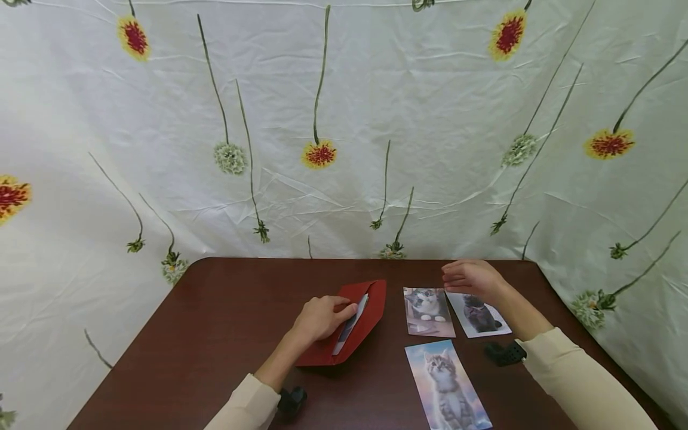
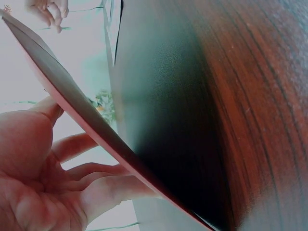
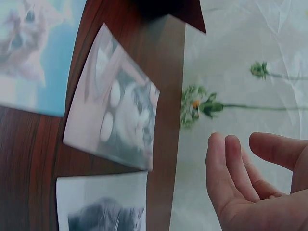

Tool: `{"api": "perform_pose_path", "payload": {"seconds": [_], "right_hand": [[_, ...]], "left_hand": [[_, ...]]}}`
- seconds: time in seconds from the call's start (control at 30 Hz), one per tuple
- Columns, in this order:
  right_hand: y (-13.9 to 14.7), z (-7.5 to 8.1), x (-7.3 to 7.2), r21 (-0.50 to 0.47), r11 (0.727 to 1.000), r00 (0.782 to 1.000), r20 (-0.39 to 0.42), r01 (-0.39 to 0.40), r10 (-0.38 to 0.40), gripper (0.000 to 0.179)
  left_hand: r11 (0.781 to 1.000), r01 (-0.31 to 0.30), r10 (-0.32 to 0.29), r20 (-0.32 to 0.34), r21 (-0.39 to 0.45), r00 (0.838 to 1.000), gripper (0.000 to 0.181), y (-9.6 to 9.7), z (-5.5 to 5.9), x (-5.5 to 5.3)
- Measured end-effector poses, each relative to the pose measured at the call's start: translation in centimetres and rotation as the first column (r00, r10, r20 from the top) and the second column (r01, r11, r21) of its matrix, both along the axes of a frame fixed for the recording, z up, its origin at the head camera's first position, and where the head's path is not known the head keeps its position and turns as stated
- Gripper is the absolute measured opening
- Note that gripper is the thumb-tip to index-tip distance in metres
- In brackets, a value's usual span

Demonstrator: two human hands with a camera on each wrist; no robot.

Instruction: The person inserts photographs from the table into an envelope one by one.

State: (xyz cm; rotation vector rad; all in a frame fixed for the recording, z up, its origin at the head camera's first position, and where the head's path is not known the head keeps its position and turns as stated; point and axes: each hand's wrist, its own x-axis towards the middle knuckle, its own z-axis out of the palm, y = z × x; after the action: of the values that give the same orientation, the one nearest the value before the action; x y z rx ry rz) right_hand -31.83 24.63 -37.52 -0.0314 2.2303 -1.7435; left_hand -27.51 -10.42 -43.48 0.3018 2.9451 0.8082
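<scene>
My left hand (image 1: 318, 319) holds a red envelope (image 1: 371, 319), tilted up off the table, its opening spread. A card or photo (image 1: 352, 325) with a white edge pokes out of that opening beside my thumb. In the left wrist view the envelope's edge (image 2: 91, 130) runs slantwise past my fingers. My right hand (image 1: 473, 279) is raised over the far right of the table, fingers loosely bent with nothing between them. Just below it lie a photo of a grey-and-white kitten (image 1: 429, 312) and a photo of a dark grey cat (image 1: 478, 313).
A larger photo of a sitting tabby kitten (image 1: 446, 382) lies nearer to me, below the two smaller ones. The dark brown table (image 1: 215, 334) ends at a white cloth (image 1: 279, 119) printed with flowers. Dark bands (image 1: 505, 353) are on both wrists.
</scene>
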Motion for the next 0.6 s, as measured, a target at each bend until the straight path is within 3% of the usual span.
{"api": "perform_pose_path", "payload": {"seconds": [0.6], "right_hand": [[6.0, -0.8, 0.5, 0.055, 0.991, 0.992, 0.046, 0.118, -0.121, 0.050]], "left_hand": [[1.000, -0.008, 0.008, -0.003, 0.011, 1.000, 0.048, 0.1, 0.2, 0.1]]}}
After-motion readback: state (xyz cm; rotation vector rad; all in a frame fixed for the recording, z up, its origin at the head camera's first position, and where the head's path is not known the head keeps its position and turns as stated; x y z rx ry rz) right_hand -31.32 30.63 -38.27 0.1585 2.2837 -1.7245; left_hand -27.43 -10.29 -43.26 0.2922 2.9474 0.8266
